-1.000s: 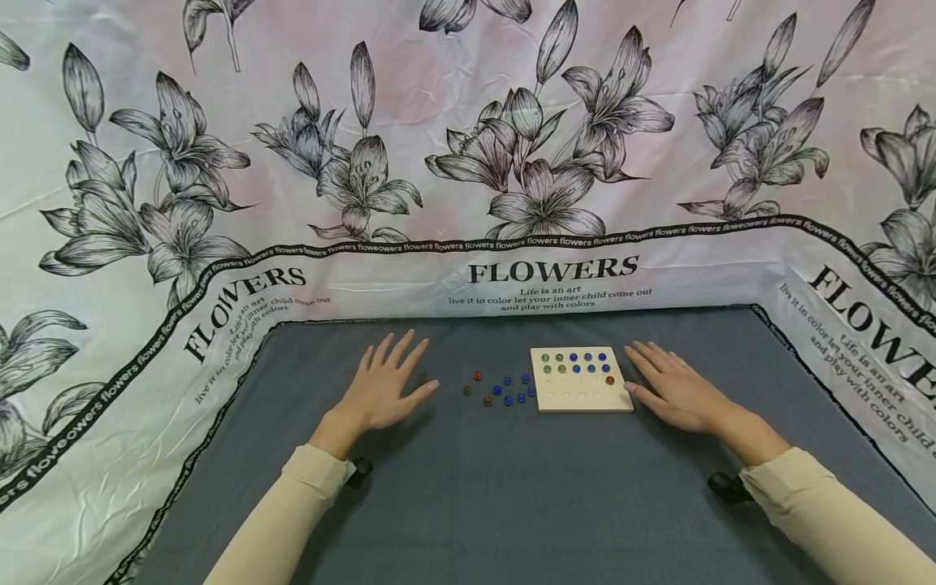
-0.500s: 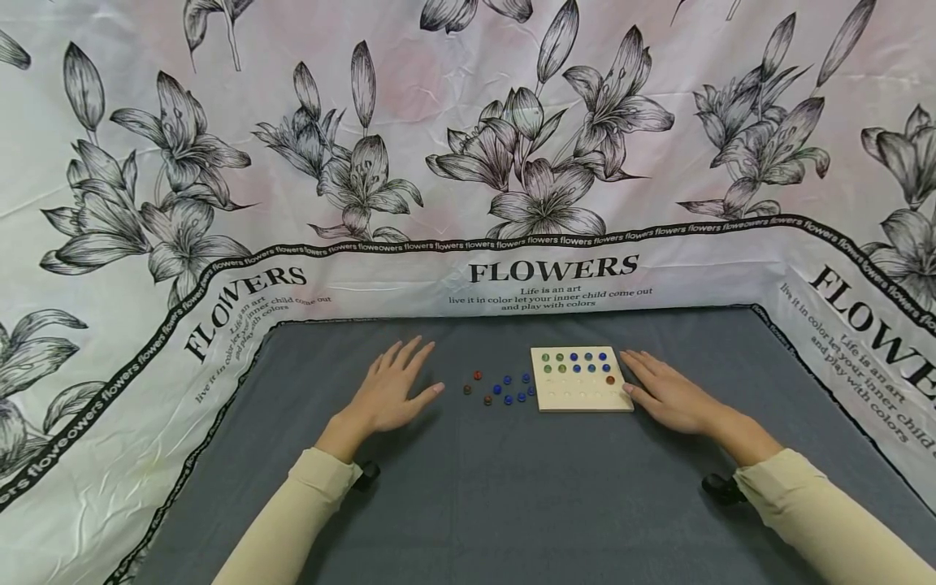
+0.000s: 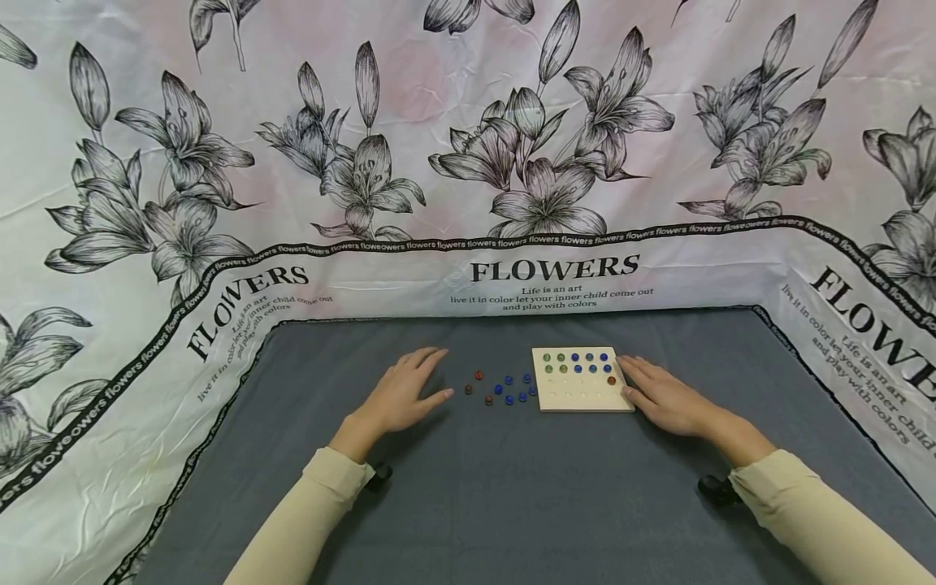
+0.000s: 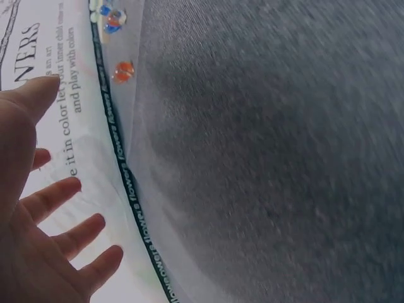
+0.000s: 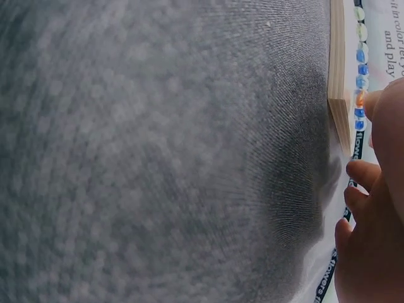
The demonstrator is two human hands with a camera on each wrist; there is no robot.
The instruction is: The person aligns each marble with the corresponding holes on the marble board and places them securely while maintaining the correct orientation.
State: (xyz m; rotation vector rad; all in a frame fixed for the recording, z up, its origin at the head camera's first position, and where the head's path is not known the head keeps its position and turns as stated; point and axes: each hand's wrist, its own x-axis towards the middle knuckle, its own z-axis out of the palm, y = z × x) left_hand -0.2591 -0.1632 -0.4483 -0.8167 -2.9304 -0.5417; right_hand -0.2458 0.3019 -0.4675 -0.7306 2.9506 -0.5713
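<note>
Left hand (image 3: pixel 398 394) and right hand (image 3: pixel 673 398) both loose, pale board (image 3: pixel 566 404) between them on the grey worktop (image 3: pixel 468 496).
The left, grasping nothing, is near scattered blue and reddish marbles (image 3: pixel 498 390); the right's extended fingers lie at the board's right edge, touching or not I can't tell. Green and blue marbles (image 3: pixel 576 357) fill its two far rows.

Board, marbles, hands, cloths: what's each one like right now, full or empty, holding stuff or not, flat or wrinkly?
Board: lying flat, partly filled
Loose marbles: scattered left of the board
Left hand: holding nothing
Right hand: fingers stretched out at the board's right edge; can't tell if touching
Gray cloth: spread out mostly flat
Flowery cloth: upright behind, wrinkled
</note>
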